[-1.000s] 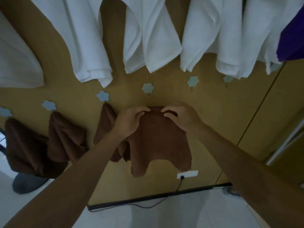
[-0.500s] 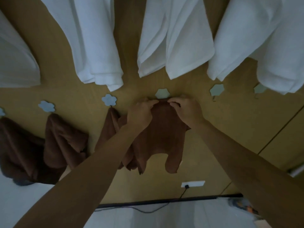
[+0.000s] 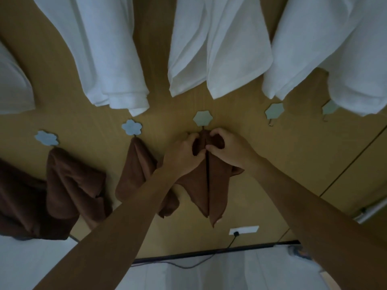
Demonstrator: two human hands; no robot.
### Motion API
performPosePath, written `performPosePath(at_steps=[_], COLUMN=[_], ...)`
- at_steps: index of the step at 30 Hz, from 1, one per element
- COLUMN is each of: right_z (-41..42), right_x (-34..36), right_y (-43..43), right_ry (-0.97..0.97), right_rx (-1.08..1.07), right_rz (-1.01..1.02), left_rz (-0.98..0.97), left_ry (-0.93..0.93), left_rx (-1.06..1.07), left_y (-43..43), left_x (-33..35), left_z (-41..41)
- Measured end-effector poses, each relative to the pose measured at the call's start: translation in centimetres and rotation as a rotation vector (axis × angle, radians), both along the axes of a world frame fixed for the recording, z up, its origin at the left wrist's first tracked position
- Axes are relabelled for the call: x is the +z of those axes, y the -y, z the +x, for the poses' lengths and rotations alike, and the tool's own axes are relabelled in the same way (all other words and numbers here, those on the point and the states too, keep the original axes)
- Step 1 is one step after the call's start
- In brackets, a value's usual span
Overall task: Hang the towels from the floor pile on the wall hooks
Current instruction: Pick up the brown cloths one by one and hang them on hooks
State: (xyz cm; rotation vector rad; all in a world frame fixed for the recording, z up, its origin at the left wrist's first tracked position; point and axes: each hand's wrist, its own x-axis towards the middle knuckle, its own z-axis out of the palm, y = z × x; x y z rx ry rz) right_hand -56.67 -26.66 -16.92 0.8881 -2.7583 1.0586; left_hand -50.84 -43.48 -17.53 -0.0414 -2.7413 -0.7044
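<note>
both hands (image 3: 206,152) bunching brown towel (image 3: 207,185) under hook (image 3: 202,118)

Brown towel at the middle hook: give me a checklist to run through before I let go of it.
1. Grip: left hand and right hand both pinch the top of the brown towel: ok.
2. Position: the bunched top sits right under the middle hook: ok.
3. Towel caught on that hook's wire: cannot tell, fingers and cloth hide it.
4. To the left, the neighbouring brown towel hangs from its own hook: ok.
5. Free spot: the next hook to the right is bare: ok.
</note>
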Motion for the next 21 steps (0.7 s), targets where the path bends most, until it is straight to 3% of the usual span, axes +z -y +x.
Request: performPosePath(at_steps=[7,10,13,16,21], right_z=[-0.2,0.5,1.5,1.9,2.3], right_x=[-1.8,-2.1,-2.1,-2.6,-3.6], right_y=[0.7,1.0,1.6,1.8,1.4], right_ry=[-0.426,-0.515,-0.214,0.051,0.06], right_rx=[-0.107,-0.192,-0.158,-0.143,-0.173], right_rz=[0.209,0.325,0.187,0.028,0.09], left_rz=[-0.326,-0.247,-0.09,-0.013,-0.04], left_ry=[-0.12,-0.117,0.064,0.113,0.086], left_rx=[0.075,0.054,0.04,0.002,-0.005], left_y=[-0.2,-0.4,-0.5,-0.6,-0.3], left_x=[-1.4,-1.6,-2.0,-3.1,-4.9], left_z=[-0.3,-0.2,-0.5,-0.4,0.4])
